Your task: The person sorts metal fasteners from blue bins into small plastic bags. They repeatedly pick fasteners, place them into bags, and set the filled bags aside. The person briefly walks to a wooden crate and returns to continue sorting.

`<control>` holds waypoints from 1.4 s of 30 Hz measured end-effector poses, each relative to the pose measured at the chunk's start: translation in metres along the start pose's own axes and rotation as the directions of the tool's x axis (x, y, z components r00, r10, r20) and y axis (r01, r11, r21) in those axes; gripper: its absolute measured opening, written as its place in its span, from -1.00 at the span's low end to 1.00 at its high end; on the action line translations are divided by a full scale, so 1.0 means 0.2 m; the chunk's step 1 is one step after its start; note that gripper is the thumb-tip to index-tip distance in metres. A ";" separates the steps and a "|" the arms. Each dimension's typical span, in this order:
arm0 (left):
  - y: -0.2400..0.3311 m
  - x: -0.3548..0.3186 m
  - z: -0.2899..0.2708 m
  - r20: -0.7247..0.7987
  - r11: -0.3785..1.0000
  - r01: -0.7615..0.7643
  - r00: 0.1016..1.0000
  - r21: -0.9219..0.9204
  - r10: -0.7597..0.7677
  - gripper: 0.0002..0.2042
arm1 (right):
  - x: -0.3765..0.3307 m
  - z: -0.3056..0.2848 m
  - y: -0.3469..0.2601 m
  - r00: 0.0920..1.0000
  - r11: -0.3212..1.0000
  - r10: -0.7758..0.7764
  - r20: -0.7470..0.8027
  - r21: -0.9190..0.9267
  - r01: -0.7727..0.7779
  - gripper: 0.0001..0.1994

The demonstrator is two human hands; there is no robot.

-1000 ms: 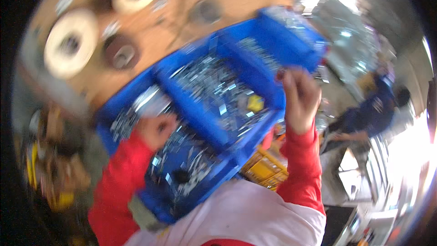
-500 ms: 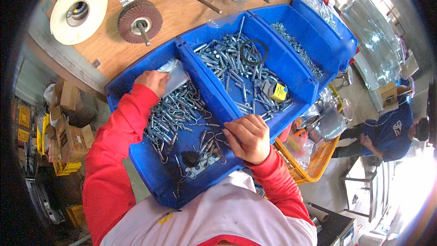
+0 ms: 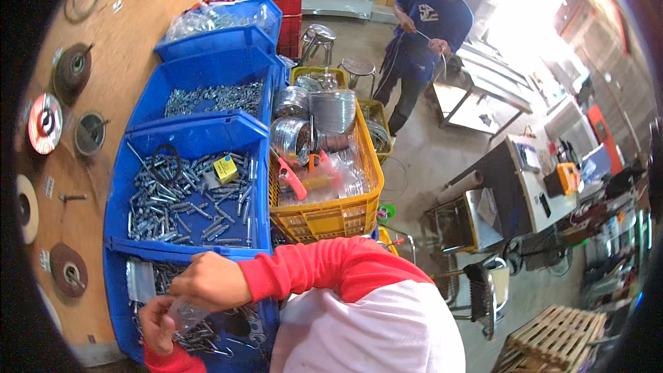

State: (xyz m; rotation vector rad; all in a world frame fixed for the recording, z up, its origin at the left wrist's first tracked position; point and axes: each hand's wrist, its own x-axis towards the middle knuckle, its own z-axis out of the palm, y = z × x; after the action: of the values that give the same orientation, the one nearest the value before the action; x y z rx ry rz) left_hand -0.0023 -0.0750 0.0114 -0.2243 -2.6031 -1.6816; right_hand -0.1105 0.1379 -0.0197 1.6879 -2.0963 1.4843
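Both my hands are close together over the nearest blue bin (image 3: 117, 311), which holds loose metal hook bolts (image 3: 207, 345). A small clear plastic bag (image 3: 185, 313) is between them. My left hand (image 3: 157, 326) pinches the bag from the left, fingers bent. From above, my right hand (image 3: 210, 282) reaches across with curled fingers and grips its upper part; its fingertips are partly hidden. Beside them in the bin lies a stack of clear plastic bags (image 3: 141, 280). No contents can be made out in the held bag.
Another blue bin (image 3: 259, 193) holds bolts, a black ring (image 3: 166, 164) and a yellow box (image 3: 225, 169). A yellow crate (image 3: 331, 221) with wire coils stands alongside. Discs hang on the wooden board (image 3: 103, 103). A person in blue (image 3: 431, 24) holds a cord further off.
The view has swung to the right. My left hand has left the stack of bags, and my right hand has moved off the bin's edge; both now meet at a small clear bag.
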 end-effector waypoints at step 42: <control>0.04 -0.14 0.27 -0.472 0.987 0.130 0.879 0.091 -0.072 -0.85 | 0.02 0.05 -0.18 0.862 0.810 0.497 0.104 0.302 -0.503 -0.84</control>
State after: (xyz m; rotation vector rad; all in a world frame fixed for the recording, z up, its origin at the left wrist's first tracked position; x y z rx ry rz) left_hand 0.0288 -0.0251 -0.0078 0.2948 -2.3620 -1.3782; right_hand -0.0783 0.1304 -0.0002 1.2680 -2.5663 2.0546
